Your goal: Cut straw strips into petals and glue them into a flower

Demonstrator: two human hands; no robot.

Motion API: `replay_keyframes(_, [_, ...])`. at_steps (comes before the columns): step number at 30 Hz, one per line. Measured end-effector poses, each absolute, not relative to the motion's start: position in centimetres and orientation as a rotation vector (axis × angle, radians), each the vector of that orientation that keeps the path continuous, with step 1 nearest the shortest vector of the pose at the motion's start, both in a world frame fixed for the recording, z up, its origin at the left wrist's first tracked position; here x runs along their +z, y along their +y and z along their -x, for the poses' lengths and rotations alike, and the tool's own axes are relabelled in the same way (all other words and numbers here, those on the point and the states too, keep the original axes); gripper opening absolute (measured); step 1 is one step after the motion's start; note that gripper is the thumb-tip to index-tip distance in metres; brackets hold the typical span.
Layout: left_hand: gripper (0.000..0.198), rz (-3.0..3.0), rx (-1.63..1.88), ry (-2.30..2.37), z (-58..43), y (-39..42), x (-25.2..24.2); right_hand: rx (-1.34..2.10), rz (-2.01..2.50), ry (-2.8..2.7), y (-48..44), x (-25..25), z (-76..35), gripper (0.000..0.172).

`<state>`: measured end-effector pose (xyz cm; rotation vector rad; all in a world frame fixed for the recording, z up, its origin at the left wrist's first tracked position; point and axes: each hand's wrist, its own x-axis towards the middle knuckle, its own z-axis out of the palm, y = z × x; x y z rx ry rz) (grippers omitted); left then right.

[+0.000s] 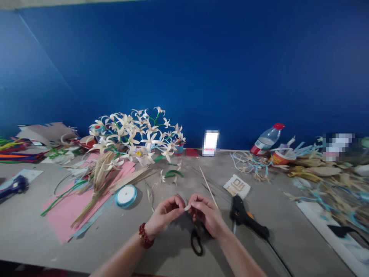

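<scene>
A small, pale, curved strip like a petal [187, 207] is pinched between my two hands at the front middle of the table. My left hand [167, 211], with a red bead bracelet on its wrist, grips the strip's left end between thumb and fingers. At the other end, the thumb and fingers of my right hand [210, 215] are closed on it. Black-handled scissors [196, 243] lie just below the hands, their blades partly hidden. A thin wooden stick [206, 181] runs behind my right hand. The black glue gun [248, 221] lies to its right, trailing a cord.
White flowers on green stems [138, 134] stand at the back left. Pink paper [62, 209] with dried husks and a blue ribbon spool [126, 196] lie left. A leaning bottle [266, 139], a red cup [281, 157] and tangled husk strips [331, 177] occupy the right.
</scene>
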<state>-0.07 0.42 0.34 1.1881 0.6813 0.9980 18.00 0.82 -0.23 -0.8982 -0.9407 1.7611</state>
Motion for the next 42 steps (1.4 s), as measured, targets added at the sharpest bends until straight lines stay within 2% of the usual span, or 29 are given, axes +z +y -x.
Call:
replay_keyframes(9, [0.019,-1.486,1.233,0.809,0.0,0.9,-1.2,1.575,0.964,-1.103,1.3,0.0,-18.1,0.020])
replay_keyframes(14, [0.015,-1.739,1.205,0.844,-0.2,0.7,-1.2,1.515,1.011,-1.222,1.2,-0.4,-17.9,0.019])
replay_keyframes(17, [0.015,-1.749,1.214,0.876,-0.1,0.7,-1.3,1.508,1.004,-1.243,1.4,-0.6,-17.8,0.022])
replay_keyframes(20, [0.015,-1.794,1.220,1.001,0.5,1.2,-0.8,1.422,1.036,-1.227,1.8,-1.1,-17.7,0.032])
replay_keyframes(25, [0.013,-2.119,1.029,1.372,1.6,3.7,1.8,1.318,1.095,-1.309,2.1,-2.2,-17.6,0.037])
replay_keyframes(29, [0.017,-2.541,0.711,1.559,1.5,7.7,3.2,1.244,1.122,-1.488,1.7,-2.0,-17.8,0.030])
replay_keyframes(33, [0.016,-2.767,0.428,1.516,1.0,10.9,2.8,1.114,1.148,-1.547,1.7,-1.2,-18.5,0.026])
replay_keyframes(42, [0.017,-2.859,0.366,1.428,2.2,11.6,2.2,1.111,1.107,-1.455,1.8,-0.1,-19.0,0.026])
